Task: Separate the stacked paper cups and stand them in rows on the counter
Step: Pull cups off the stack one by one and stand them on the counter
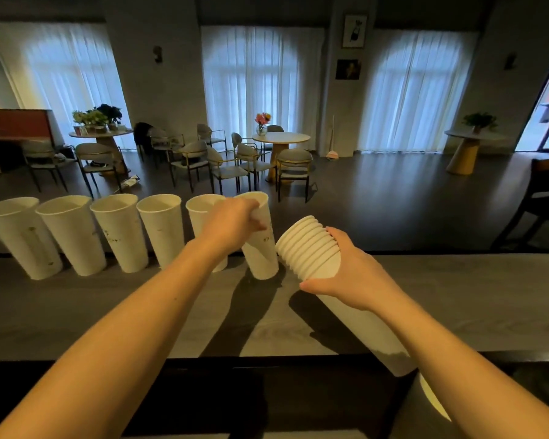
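Left hand (235,223): grip closed around the upper wall of the sixth cup (260,245), fingers wrapped near its rim. Cup upright, mouth up, base on or just at the counter (457,289); contact not certain.

Right hand (355,274): grip clamped around the stack of cups (311,248), thumb below, fingers over the top. Stack held above the counter, long axis tilted, rims pointing up and left toward the left hand, narrow end running back under the right forearm toward the near edge.

Key relation: stack mouth lies just right of the sixth cup, close beside it; the left hand is the nearer one for drawing the next cup off along the stack's axis.

Row of five cups (118,232): standing left of the sixth along the far edge of the counter, side by side, mouths up. Counter right of the sixth cup bare.

Judgement: first row part-laid; many cups remain nested.
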Demonstrator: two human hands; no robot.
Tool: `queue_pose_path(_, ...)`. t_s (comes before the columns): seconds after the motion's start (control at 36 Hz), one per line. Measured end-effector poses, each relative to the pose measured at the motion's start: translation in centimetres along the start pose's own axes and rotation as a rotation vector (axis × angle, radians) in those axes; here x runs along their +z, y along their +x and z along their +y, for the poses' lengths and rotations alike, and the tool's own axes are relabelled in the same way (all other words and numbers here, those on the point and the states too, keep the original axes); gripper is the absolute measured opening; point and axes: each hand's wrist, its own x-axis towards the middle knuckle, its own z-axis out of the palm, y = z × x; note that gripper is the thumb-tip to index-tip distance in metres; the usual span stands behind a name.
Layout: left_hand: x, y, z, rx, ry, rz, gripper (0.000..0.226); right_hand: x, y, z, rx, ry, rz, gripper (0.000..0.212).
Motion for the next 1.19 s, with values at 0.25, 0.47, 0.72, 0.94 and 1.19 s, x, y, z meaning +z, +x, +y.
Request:
queue_pose_path(0.25, 4.2, 3.4, -0.8, 0.119, 0.306, 0.038, 0.031, 0.8, 3.3, 1.0, -0.057, 0.042, 0.005, 0.113)
queue_pose_path(0.47, 4.6, 4.5, -1.2, 0.106, 0.241, 0.01, 0.055, 1.8, 4.5, 2.0, -0.05, 0.055, -0.005, 0.116)
queue_pose_path(0.72, 0.5, 1.1, 3.2, 0.079, -0.497, -0.011, 0.032, 0.9, 3.7, 1.7, -0.088, 0.114, 0.037, 0.111)
queue_pose_path(0.94, -0.4, -0.1, 4.0, 0.044, -0.665, -0.378, 0.027, 0.4, 3.2, 1.9, -0.093, 0.095, 0.046, 0.113)
queue_pose_path(1.19, -1.3, 2.1, 3.9, -0.087, -0.634, 0.066, 0.009, -1.0, 2.2, 4.7, -0.073, 0.074, 0.038, 0.106)
